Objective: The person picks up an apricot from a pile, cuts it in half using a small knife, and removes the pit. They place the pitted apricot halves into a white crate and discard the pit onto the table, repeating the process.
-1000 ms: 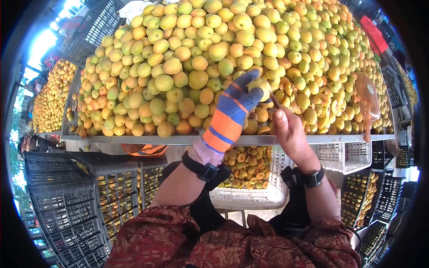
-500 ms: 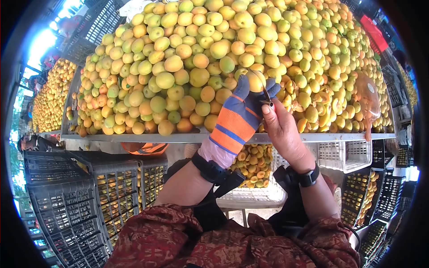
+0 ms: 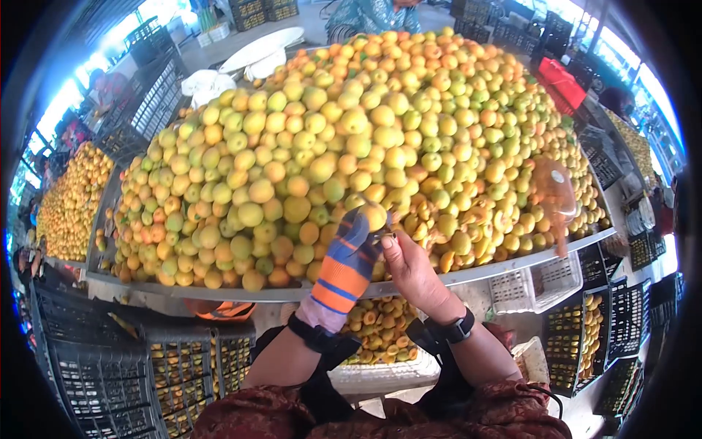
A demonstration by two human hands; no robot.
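Gloved in orange and blue, my left hand (image 3: pixel 346 262) is closed round a yellow-orange fruit (image 3: pixel 375 216) over the near edge of the fruit pile (image 3: pixel 292 168). Bare and beside it, my right hand (image 3: pixel 414 272) pinches a small tool (image 3: pixel 394 235), of which only the end shows. The two hands are close together at the fruit. Cut fruit halves (image 3: pixel 428 219) lie on the pile just to the right. Below my wrists, a white basket (image 3: pixel 384 377) holds more halves.
Black crates (image 3: pixel 95 366) stand at the left, and others (image 3: pixel 578 336) at the right. A metal rim (image 3: pixel 490 269) borders the table. White baskets (image 3: pixel 537 285) sit under its right side. Across the pile is another person (image 3: pixel 373 16). A red container (image 3: pixel 561 84) lies at the back right.
The view has tilted up and shifted, showing a person and a white tray at the back. Both hands appear lower and further left, still at the fruit.
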